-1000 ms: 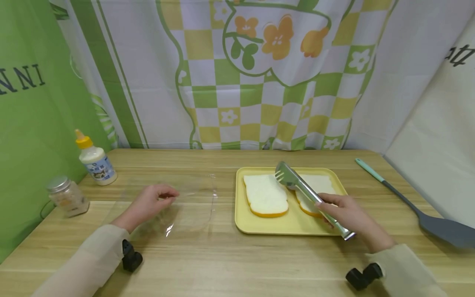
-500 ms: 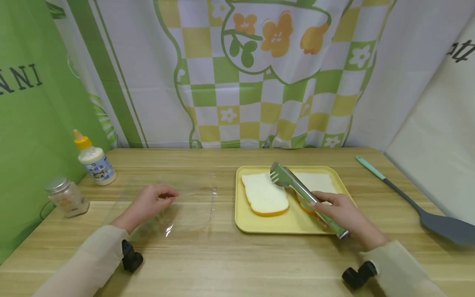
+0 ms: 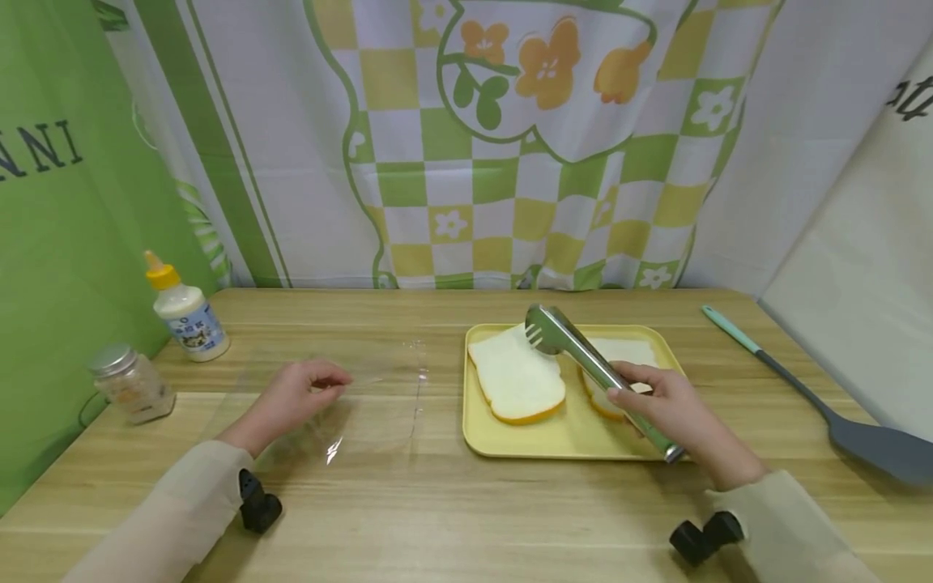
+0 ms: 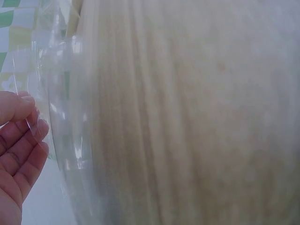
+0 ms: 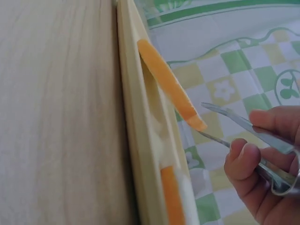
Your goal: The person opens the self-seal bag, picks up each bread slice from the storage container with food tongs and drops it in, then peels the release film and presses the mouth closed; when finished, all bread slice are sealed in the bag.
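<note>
My right hand (image 3: 659, 405) grips metal food tongs (image 3: 583, 352) over the yellow tray (image 3: 510, 445). The tips are at the upper right edge of the left bread slice (image 3: 513, 376), which has an orange crust. In the right wrist view that slice (image 5: 171, 84) is tilted, its raised edge between the tong arms. A second slice (image 3: 599, 397) lies to the right, partly hidden by the tongs and hand. My left hand (image 3: 295, 397) pinches the edge of a clear plastic bag (image 3: 379, 413) lying on the table; the left wrist view shows the film between thumb and fingers.
At the far left stand a squeeze bottle with a yellow cap (image 3: 191, 320) and a glass jar with a metal lid (image 3: 133, 385). A grey spatula with a mint handle (image 3: 794, 389) lies right of the tray. A patterned curtain (image 3: 496, 194) hangs behind the wooden table (image 3: 466, 518).
My right hand and the tongs have shifted slightly left and up. The left bread slice has turned a little and its upper edge has risen. My left hand has stayed in place.
</note>
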Available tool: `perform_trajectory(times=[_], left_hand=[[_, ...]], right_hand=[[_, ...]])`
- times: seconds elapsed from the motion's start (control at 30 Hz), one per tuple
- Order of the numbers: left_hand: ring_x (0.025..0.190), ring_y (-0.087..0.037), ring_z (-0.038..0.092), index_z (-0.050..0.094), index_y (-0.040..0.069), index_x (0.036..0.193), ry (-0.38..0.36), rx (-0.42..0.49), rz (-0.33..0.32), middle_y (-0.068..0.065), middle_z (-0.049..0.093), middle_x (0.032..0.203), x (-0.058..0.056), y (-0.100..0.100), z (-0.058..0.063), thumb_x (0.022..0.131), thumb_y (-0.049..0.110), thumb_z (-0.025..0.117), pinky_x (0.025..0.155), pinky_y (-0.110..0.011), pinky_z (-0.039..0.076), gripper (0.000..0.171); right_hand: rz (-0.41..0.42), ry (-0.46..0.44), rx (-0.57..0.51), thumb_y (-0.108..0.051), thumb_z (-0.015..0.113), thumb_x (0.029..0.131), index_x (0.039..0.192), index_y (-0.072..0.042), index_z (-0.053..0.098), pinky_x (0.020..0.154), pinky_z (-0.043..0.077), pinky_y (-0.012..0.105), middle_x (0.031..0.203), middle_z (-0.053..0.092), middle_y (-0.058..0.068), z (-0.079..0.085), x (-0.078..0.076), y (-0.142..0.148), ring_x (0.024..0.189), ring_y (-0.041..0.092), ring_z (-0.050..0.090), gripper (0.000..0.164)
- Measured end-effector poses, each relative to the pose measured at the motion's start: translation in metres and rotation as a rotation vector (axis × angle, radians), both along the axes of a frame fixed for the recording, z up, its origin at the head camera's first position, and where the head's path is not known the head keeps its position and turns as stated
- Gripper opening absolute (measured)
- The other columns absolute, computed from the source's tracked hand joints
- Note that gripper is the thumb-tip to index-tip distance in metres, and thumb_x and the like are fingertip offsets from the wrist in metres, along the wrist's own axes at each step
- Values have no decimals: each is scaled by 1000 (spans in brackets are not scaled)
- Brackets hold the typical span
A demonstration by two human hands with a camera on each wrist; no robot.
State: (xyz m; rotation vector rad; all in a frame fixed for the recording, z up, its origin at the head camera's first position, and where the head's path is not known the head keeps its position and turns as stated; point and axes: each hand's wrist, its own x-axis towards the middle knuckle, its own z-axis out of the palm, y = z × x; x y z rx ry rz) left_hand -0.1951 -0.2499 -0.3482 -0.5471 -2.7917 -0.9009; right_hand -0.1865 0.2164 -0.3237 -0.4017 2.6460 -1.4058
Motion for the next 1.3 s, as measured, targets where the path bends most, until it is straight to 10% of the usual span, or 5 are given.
perform_trajectory(times=[0.73, 1.3], left_hand=[[88, -26, 63, 69, -1, 97, -6, 3, -5, -14, 68, 97, 0, 0, 0, 85, -2, 61, 79, -42, 52, 15], [89, -27, 63, 69, -1, 98, -14, 9, -2, -14, 68, 98, 0, 3, 1, 85, -1, 61, 78, -41, 52, 15]], right_hand=[[-52, 536, 231, -9, 69, 82, 119, -2, 59, 57, 40, 28, 93, 62, 11, 29, 34, -77, 69, 16, 47, 39], [-70, 460, 263, -6, 70, 80, 120, 0, 50, 47, 41, 18, 93, 53, 13, 7, 63, -115, 56, 8, 44, 45]])
